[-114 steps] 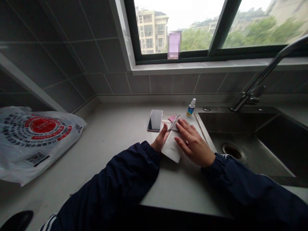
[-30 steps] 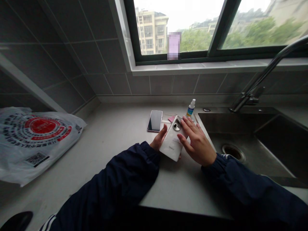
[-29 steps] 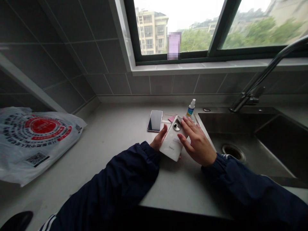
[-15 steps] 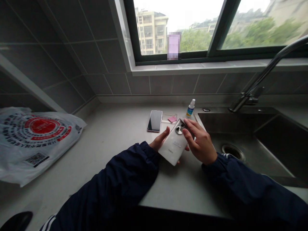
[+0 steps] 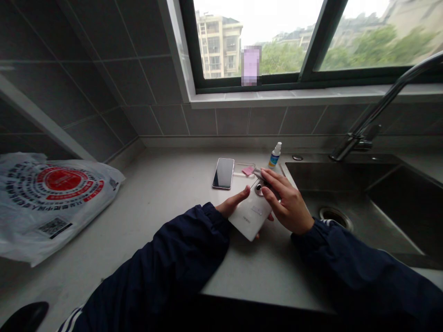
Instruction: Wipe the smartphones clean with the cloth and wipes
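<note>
1. Head view, looking forward and down at a stone bench [image 5: 166, 184] beneath a window, with 2 arms in navy sleeves [image 5: 180, 258] reaching in from the bottom.
2. A white smartphone [image 5: 247, 214] with a round camera module is the held object. It is tilted, back facing up, just above the bench and beside the sink's near corner. Whether its lower corner touches the bench cannot be told.
3. The left hand [image 5: 231, 205] has a closed grip on the phone's side: its thumb lies across the back, and fingertips show beneath.
4. The right hand [image 5: 287, 203] also has a closed grip, curled over the camera end, with a fingertip showing underneath.
5. A slim grey sliver [image 5: 259, 174] sits at the right fingertips, too small to identify.
6. Just beyond the hands, a black-screened phone [image 5: 223, 173] lies flat on the bench, beside a clear plastic sheet [image 5: 242, 169] with a pink tab [image 5: 248, 171].
7. A small spray bottle [image 5: 275, 156] with a blue label stands upright near the steel sink [image 5: 332, 175].
8. A printed plastic bag [image 5: 51, 193] lies well apart on the left.
</note>
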The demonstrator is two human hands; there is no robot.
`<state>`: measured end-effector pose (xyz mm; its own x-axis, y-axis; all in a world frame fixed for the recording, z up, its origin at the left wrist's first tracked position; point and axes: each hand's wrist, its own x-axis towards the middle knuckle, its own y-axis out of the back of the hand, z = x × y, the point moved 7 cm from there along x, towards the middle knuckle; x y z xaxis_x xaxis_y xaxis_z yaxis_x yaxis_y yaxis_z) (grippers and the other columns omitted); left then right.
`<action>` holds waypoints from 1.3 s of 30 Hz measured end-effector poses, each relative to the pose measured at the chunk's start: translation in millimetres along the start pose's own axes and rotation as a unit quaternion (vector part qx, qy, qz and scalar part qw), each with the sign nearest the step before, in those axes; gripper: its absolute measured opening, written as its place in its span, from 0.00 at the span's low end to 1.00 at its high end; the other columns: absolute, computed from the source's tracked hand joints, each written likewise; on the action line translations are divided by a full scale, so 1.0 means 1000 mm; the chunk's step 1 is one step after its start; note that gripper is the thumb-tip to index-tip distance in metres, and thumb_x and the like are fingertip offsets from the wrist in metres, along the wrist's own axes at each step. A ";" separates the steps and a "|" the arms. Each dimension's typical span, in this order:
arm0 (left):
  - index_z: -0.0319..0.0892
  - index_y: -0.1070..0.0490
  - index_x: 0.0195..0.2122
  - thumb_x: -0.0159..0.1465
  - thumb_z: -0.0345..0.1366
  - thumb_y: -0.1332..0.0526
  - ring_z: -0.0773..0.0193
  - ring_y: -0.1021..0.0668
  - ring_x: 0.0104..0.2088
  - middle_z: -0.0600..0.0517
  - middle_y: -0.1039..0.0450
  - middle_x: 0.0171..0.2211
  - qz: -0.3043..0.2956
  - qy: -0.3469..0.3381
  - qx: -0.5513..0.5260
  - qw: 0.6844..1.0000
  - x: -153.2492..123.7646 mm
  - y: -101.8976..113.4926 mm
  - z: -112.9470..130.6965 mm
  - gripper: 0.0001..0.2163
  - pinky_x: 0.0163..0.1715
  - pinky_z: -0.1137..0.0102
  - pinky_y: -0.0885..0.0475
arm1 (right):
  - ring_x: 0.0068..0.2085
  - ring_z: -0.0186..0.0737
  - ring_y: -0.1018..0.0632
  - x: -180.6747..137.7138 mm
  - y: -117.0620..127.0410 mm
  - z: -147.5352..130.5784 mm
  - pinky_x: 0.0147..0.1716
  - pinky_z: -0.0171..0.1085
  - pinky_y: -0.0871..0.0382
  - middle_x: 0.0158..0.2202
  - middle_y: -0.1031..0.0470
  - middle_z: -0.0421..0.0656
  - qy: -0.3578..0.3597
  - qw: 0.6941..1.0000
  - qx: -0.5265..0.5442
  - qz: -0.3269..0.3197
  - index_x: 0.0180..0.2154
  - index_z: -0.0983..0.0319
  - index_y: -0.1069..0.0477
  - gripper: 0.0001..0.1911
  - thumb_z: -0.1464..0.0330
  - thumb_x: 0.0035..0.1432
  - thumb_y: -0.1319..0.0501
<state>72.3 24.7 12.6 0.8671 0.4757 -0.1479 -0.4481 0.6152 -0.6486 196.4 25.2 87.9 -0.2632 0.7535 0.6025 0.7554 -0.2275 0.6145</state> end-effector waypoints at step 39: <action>0.31 0.40 0.68 0.73 0.56 0.63 0.46 0.20 0.52 0.33 0.24 0.52 0.133 -0.179 -0.234 0.946 0.007 0.006 0.036 0.36 0.58 0.53 0.31 | 0.70 0.55 0.37 -0.011 -0.026 -0.014 0.65 0.68 0.43 0.66 0.32 0.48 0.044 0.991 0.008 -0.122 0.64 0.56 0.32 0.22 0.62 0.71 0.45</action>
<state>68.1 54.6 35.0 0.5706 0.8083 -0.1453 -0.4223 0.1371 -0.8960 171.5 14.4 72.7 -0.4908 0.7278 0.4789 0.6720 -0.0335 0.7397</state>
